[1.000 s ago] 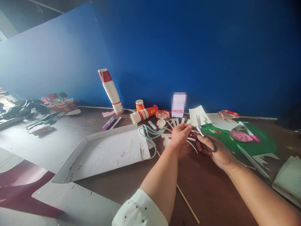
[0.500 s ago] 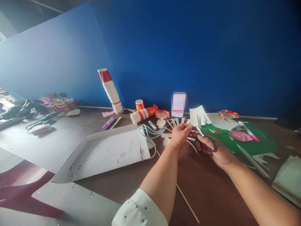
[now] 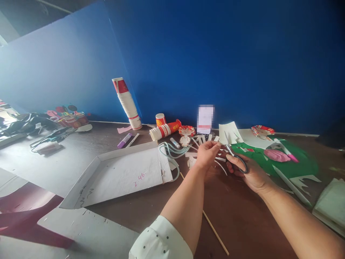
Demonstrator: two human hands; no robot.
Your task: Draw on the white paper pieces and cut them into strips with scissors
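My left hand (image 3: 207, 155) is closed in a pinch, thumb and forefinger together; what lies between them is too small to make out. Thin white paper strips (image 3: 201, 138) fan out around and behind it. Just to its right, my right hand (image 3: 252, 174) grips a pair of scissors (image 3: 238, 162) by the black handles, with the blades pointing up and away. Behind the blades stands a white paper piece (image 3: 229, 132) with cut edges. A figure cutout with a red-and-white fringed top (image 3: 185, 135) is beyond my left hand.
A shallow white cardboard box lid (image 3: 121, 172) lies left. Behind it are a tall stack of paper cups (image 3: 128, 104), a lying cup stack (image 3: 167, 130) and a purple glue stick (image 3: 124, 140). Green paper (image 3: 304, 162) lies right; a wooden stick (image 3: 215, 232) is in front.
Both hands stay almost in place, still close together. The scissors remain in my right hand, and their blades look slightly closer together. Other things show only a slight shift of view.
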